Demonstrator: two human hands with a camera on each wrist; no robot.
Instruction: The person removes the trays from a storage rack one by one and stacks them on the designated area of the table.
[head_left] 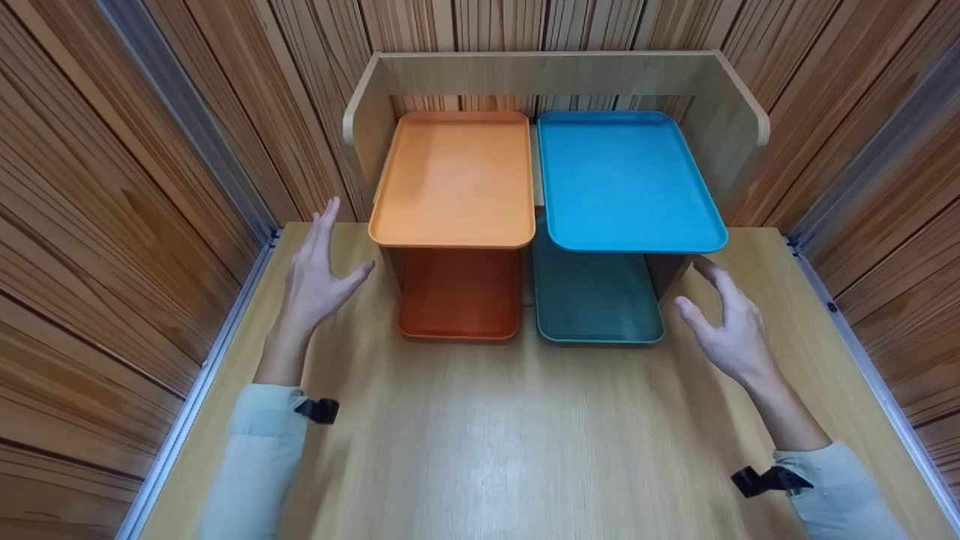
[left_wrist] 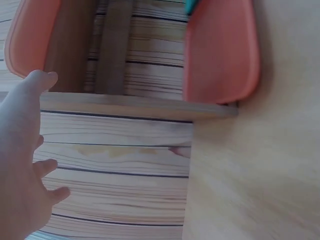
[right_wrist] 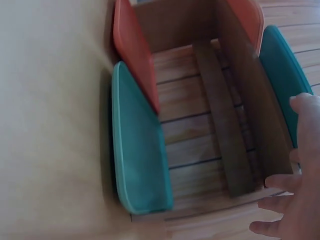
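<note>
A two-level wooden shelf [head_left: 555, 73] bears an orange tray [head_left: 454, 180] at the upper left and a blue tray [head_left: 630, 180] at the upper right. Beneath them sit a darker red-orange tray [head_left: 460, 296] and a teal tray [head_left: 598, 304]. My left hand [head_left: 313, 281] is raised beside the shelf's left side, fingers extended and thumb toward the orange tray. On the other side, my right hand [head_left: 727, 330] hovers by the shelf's right side, its fingers loosely bent and fingertips just below the blue tray's front corner. Both hands hold nothing.
The shelf stands at the back of a wooden table [head_left: 480, 435], against a wood-plank wall [head_left: 592, 22]. Plank walls with metal edging enclose the table's left and right. A dark strap mount [head_left: 319, 410] is on the left sleeve, another [head_left: 769, 480] on the right.
</note>
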